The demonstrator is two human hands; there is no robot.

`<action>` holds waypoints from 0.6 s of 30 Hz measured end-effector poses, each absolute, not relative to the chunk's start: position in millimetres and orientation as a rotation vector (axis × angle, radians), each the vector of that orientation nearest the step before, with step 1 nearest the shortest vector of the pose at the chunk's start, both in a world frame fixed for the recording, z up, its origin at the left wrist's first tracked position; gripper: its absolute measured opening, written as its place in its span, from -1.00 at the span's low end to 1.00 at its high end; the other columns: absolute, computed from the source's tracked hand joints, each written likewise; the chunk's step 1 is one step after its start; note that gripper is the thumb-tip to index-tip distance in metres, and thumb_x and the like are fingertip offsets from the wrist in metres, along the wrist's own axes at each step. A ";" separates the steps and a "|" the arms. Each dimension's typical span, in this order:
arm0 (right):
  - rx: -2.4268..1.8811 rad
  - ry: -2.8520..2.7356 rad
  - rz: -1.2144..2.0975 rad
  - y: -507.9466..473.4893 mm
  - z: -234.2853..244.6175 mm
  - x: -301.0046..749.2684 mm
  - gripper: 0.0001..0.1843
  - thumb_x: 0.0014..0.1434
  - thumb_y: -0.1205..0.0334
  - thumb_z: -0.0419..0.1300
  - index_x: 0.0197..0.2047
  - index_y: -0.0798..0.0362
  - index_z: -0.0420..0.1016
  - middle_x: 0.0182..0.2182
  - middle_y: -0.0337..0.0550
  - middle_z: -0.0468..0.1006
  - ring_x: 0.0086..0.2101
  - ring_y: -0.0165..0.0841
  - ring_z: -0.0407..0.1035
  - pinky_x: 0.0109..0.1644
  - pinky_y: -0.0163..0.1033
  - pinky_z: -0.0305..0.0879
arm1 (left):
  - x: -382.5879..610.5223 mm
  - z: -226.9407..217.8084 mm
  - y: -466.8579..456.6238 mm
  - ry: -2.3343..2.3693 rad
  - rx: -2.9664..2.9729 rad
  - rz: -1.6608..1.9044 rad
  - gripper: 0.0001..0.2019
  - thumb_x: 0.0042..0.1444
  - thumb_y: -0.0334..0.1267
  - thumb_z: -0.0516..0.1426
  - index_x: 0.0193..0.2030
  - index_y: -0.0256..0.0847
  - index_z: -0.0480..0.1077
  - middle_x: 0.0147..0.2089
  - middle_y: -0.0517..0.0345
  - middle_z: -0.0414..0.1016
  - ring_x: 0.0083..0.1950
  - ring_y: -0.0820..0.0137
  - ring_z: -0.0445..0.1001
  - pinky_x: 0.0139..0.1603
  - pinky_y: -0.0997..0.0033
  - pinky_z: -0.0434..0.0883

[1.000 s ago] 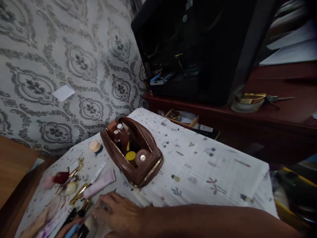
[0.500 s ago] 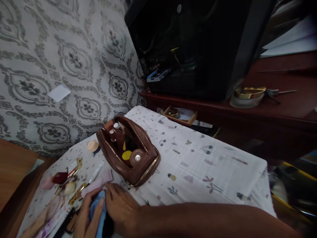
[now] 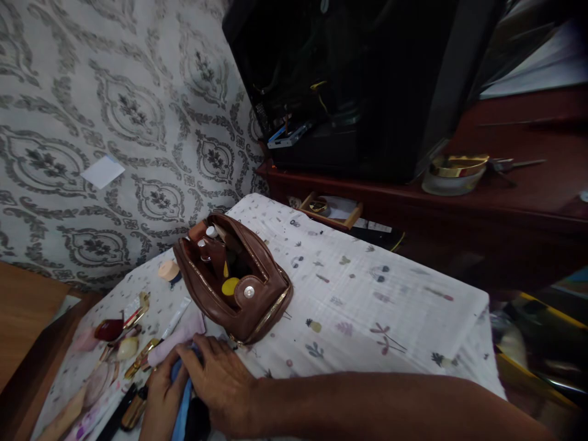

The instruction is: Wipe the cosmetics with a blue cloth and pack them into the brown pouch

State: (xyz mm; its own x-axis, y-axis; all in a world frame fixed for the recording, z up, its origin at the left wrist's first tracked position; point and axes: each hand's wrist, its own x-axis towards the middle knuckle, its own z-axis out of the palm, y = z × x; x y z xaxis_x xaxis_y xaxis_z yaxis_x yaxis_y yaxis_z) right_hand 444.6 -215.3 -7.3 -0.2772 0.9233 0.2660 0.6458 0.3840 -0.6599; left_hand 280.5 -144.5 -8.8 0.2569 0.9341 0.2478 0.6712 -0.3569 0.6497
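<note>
My right hand [image 3: 223,383] reaches from the right across the cloth-covered table [image 3: 367,306], fingers curled over a blue item [image 3: 181,398]. My left hand [image 3: 158,398] grips the same blue item from the left at the bottom edge. A dark object [image 3: 197,422] lies just under both hands. Right behind them stands an open brown leather pouch [image 3: 260,300] with small bottles and a yellow cap inside. A pink tube [image 3: 179,334] lies between the pouch and my hands.
Cosmetics lie scattered at the table's left: a red bottle [image 3: 109,331], a white tube [image 3: 177,310], gold-capped sticks, a round beige compact [image 3: 168,270]. Behind, a dark wooden shelf [image 3: 505,208] carries a large black case [image 3: 358,79] and a gold-lidded glass jar [image 3: 454,173]. Patterned wall at left.
My right hand slid up toward the pouch. My left hand came up from the bottom edge with the blue item, and both hands now close on it. The view shifted slightly.
</note>
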 end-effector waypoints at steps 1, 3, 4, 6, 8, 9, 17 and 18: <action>-1.333 -2.032 0.561 -215.8 -6.3 445.8 0.21 -0.22 0.51 0.44 0.43 0.21 -0.06 0.27 0.34 0.23 0.15 0.13 0.30 0.20 0.13 0.37 | 282.7 -7.0 -141.3 1.453 2.107 0.850 -0.48 -0.10 0.30 0.17 -0.33 -0.15 0.55 -0.23 -0.04 0.66 -0.04 -0.05 0.59 0.10 -0.09 0.49; -1.306 -2.050 0.531 -216.4 -6.0 447.5 0.15 -0.17 0.46 0.43 0.43 0.17 -0.03 0.26 0.30 0.24 0.13 0.10 0.31 0.17 0.11 0.39 | 286.4 -3.2 -134.8 1.413 2.091 0.817 -0.50 -0.13 0.28 0.19 -0.35 -0.15 0.55 -0.24 -0.03 0.66 -0.09 -0.02 0.60 0.05 -0.03 0.52; -1.287 -2.057 0.512 -216.6 -6.6 448.1 0.11 -0.13 0.44 0.42 0.43 0.12 0.00 0.26 0.27 0.24 0.13 0.08 0.31 0.17 0.11 0.38 | 287.9 -1.4 -131.3 1.387 2.086 0.789 -0.51 -0.14 0.27 0.19 -0.36 -0.15 0.54 -0.25 -0.02 0.66 -0.12 0.00 0.60 0.01 0.01 0.53; -1.239 -2.066 0.476 -216.7 -8.8 448.8 -0.02 -0.03 0.37 0.40 0.40 0.00 0.09 0.26 0.19 0.24 0.15 0.05 0.29 0.18 0.12 0.36 | 290.5 1.8 -124.0 1.350 2.072 0.703 -0.56 -0.14 0.22 0.20 -0.39 -0.14 0.52 -0.29 0.00 0.65 -0.19 0.05 0.60 -0.07 0.09 0.55; -1.187 -2.081 0.424 -216.5 -11.3 448.7 -0.20 0.07 0.31 0.35 0.35 -0.10 0.20 0.25 0.13 0.24 0.19 0.03 0.23 0.20 0.11 0.32 | 291.5 3.4 -116.4 1.324 2.058 0.635 -0.62 -0.15 0.16 0.21 -0.42 -0.14 0.50 -0.34 0.04 0.64 -0.25 0.10 0.59 -0.13 0.15 0.54; -1.160 -2.091 0.394 -216.2 -12.5 448.5 -0.28 0.12 0.29 0.33 0.33 -0.12 0.26 0.25 0.11 0.23 0.21 0.02 0.20 0.21 0.10 0.30 | 291.3 3.4 -113.0 1.308 2.051 0.622 -0.65 -0.16 0.13 0.22 -0.44 -0.13 0.49 -0.38 0.06 0.63 -0.28 0.12 0.58 -0.15 0.17 0.54; -0.936 -2.116 0.421 -206.3 -25.0 444.7 -0.63 0.25 0.21 0.26 0.12 0.01 0.52 0.16 -0.01 0.41 0.18 -0.15 0.20 0.27 -0.05 0.23 | 286.7 -2.2 -115.4 1.236 1.908 0.675 -0.63 -0.08 0.12 0.22 -0.41 -0.19 0.48 -0.42 0.13 0.53 -0.34 0.27 0.48 -0.28 0.36 0.46; -0.916 -2.090 0.461 -204.6 -27.5 443.8 -0.61 0.23 0.23 0.28 0.12 0.03 0.51 0.13 -0.02 0.45 0.15 -0.18 0.24 0.26 -0.09 0.25 | 287.1 -2.7 -118.0 1.244 1.900 0.694 -0.61 -0.03 0.15 0.20 -0.40 -0.19 0.47 -0.43 0.15 0.50 -0.35 0.30 0.45 -0.30 0.38 0.43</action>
State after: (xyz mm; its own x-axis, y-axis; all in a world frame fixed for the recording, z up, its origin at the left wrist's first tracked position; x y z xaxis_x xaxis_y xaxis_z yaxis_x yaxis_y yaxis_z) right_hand 443.8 -204.6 -27.5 -0.4260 0.7398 0.5208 0.4520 0.6727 -0.5858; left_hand 287.1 -118.0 -2.7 0.3809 0.9238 0.0383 0.5184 -0.2476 0.8185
